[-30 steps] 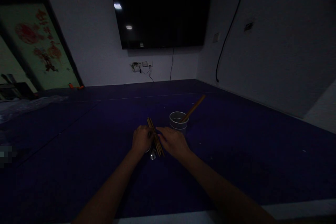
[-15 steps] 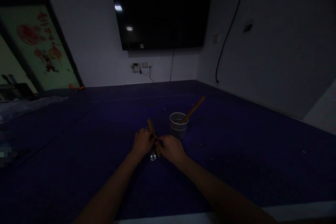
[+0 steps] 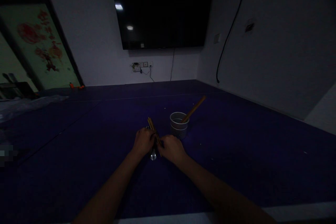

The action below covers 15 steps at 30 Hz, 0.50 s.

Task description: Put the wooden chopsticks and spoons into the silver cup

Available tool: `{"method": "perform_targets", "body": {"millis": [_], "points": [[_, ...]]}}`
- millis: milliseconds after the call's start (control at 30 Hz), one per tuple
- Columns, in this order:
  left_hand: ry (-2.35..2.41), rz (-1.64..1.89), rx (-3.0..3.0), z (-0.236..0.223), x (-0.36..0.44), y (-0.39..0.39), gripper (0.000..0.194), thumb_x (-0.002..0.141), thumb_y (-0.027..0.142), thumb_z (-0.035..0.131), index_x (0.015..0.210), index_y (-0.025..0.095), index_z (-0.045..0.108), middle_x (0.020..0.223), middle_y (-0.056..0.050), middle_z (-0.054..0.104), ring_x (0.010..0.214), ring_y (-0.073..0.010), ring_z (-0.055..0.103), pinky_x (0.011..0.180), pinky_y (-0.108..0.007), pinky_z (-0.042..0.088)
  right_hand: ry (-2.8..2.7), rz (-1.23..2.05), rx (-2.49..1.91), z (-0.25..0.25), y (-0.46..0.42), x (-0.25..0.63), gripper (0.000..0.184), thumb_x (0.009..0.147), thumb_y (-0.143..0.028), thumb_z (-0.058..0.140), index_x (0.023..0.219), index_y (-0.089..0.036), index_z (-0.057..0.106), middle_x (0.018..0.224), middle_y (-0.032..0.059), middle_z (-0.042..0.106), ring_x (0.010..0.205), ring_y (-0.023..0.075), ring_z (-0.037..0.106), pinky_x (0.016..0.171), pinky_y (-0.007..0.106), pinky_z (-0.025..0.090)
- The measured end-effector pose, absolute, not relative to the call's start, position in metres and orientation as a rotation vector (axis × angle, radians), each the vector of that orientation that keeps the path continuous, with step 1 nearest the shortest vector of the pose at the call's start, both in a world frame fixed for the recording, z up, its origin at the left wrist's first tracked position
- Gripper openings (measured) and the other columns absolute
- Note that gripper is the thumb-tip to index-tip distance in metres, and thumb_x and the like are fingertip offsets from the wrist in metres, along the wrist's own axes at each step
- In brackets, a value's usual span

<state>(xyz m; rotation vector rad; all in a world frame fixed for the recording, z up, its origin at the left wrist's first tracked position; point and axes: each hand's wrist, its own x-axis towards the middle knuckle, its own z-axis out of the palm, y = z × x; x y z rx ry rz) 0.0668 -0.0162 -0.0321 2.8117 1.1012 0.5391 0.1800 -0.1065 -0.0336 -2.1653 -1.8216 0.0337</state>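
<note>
Between my hands a few wooden chopsticks (image 3: pixel 151 123) lie aslant, their far ends pointing away from me. My left hand (image 3: pixel 143 140) is closed around them from the left, with its fingertips hidden. From the right, my right hand (image 3: pixel 172 147) pinches the same chopsticks nearer their lower end. Below my left hand shows the shiny rounded end of a metal spoon (image 3: pixel 153 155); the rest is mostly covered. Just beyond my right hand stands a grey metal cup (image 3: pixel 179 127), upright, with more wooden chopsticks (image 3: pixel 195 107) leaning out to the right.
A dark purple surface (image 3: pixel 236 154) spreads all around, with small light specks on it. Clear plastic wrapping (image 3: pixel 34 104) lies at the far left, near an orange object (image 3: pixel 76 86). A television (image 3: pixel 162 12) hangs on the back wall, above sockets and cables.
The chopsticks' lower ends have moved in closer to my right hand, and less of them shows below it. My right fingers have shifted slightly; the cup stands where it was.
</note>
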Motion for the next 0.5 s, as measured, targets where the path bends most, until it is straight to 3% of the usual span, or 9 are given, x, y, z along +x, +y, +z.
{"method": "perform_targets", "body": {"millis": [500], "points": [[0.993,0.571,2.817,-0.0325,0.0669,-0.0175,0.029,0.086,0.020,0.041,0.098,0.024,0.067,0.101,-0.005,0.068,0.100,-0.0213,0.057,0.091,-0.037,0.039,-1.741,0.068,-2.238,-0.0332,-0.1055,0.1828,0.032,0.088,-0.033,0.042,0.089,-0.019,0.070,0.088,0.0114,0.071,0.083,0.0210,0.066,0.069,0.026,0.045]]}}
